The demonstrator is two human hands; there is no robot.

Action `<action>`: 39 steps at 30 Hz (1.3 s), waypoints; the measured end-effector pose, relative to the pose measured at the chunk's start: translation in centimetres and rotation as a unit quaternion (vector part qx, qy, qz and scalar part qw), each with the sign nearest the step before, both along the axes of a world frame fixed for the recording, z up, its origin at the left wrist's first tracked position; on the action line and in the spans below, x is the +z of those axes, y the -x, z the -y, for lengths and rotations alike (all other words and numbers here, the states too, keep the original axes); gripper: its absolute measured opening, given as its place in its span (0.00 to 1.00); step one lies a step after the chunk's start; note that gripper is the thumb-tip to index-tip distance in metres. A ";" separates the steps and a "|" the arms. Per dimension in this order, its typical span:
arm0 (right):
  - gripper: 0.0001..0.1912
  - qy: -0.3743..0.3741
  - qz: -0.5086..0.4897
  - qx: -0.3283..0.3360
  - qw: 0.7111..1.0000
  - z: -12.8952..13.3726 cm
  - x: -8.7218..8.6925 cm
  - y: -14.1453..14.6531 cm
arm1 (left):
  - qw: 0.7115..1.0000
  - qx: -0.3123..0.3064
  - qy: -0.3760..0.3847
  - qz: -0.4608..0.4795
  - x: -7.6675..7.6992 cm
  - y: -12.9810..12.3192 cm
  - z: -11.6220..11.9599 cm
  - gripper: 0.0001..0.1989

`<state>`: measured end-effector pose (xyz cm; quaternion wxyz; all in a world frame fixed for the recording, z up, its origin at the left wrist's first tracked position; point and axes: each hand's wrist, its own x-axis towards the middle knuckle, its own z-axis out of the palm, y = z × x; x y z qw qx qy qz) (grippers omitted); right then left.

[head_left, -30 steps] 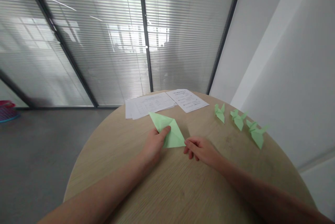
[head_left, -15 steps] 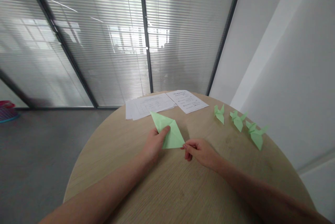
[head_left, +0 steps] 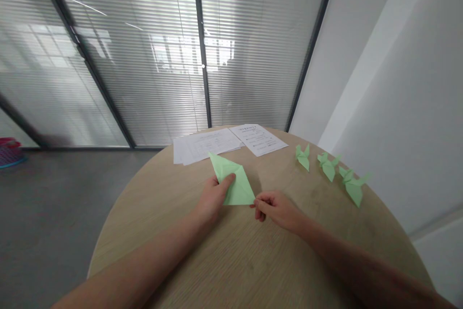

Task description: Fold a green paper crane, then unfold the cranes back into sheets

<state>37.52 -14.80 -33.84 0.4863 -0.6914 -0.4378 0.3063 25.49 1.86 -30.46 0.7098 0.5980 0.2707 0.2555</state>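
A: Fingers (head_left: 261, 204) of the right hand (head_left: 274, 208) pinched together, no gap seen, the near right corner of a kite-shaped, light-green folded paper (head_left: 240, 193) between their tips.

B: And the left hand (head_left: 213, 198)?

A: Thumb flat on the green paper, other fingers mostly hidden beneath. Closed on it; how firmly, cannot tell.

B: Take the white rectangular printed sheet (head_left: 259, 139) as our mark. Where's the green paper?

A: Nearer the person than the mark, a little to its left, apart from it. Over the pale wood-grain table (head_left: 224, 265); touching or not, cannot tell.

B: Else?

A: Loose white printed papers (head_left: 208, 145), immediately left of the mark. Three small light-green folded-paper figures (head_left: 328, 170), right of it and nearer, in a slanting row.

B: Changed this past second?

A: Little. Right fingers were more spread; now curled in. Green paper's far tip crept slightly toward the mark.

B: Meaning?

A: My reading: a tidier hold, folding work centred on that corner. No new fold visible.
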 end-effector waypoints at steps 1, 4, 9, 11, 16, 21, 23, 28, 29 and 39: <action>0.15 -0.003 0.005 -0.004 1.000 0.0 -0.1 0.0 | 1.000 -0.001 -0.001 -0.002 0.0 0.0 0.0 0.19; 0.16 -0.007 0.029 -0.006 1.000 0.0 -0.4 0.0 | 1.000 -0.009 0.007 -0.001 0.0 0.1 0.1 0.21; 0.14 0.001 0.030 0.009 1.000 0.1 -0.3 0.1 | 1.000 -0.014 0.013 0.010 0.0 0.1 -0.2 0.22; 0.17 -0.001 0.033 0.024 0.999 0.2 -0.1 0.1 | 1.000 -0.016 0.013 0.012 0.1 0.2 -0.3 0.20; 0.24 -0.022 -0.017 -0.017 0.999 0.0 0.2 -0.1 | 0.995 -0.092 0.016 -0.022 0.2 0.4 -0.1 0.17; 0.23 -0.054 -0.060 -0.068 0.994 -0.3 0.0 -0.2 | 0.977 -0.200 -0.008 -0.068 -0.1 0.5 0.8 0.18; 0.23 -0.057 -0.072 -0.087 0.992 -0.4 -0.1 -0.2 | 0.975 -0.209 -0.021 -0.077 -0.2 0.5 1.0 0.17; 0.23 -0.053 -0.081 -0.122 0.988 -0.6 -0.4 -0.1 | 0.980 -0.189 -0.024 -0.055 -0.4 0.1 0.9 0.18; 0.23 -0.055 -0.083 -0.126 0.987 -0.7 -0.4 0.0 | 0.982 -0.183 -0.020 -0.045 -0.4 0.1 0.8 0.18; 0.24 -0.069 -0.136 -0.065 0.986 -0.8 -0.2 -0.1 | 0.982 -0.168 -0.076 -0.037 -0.2 0.0 0.2 0.16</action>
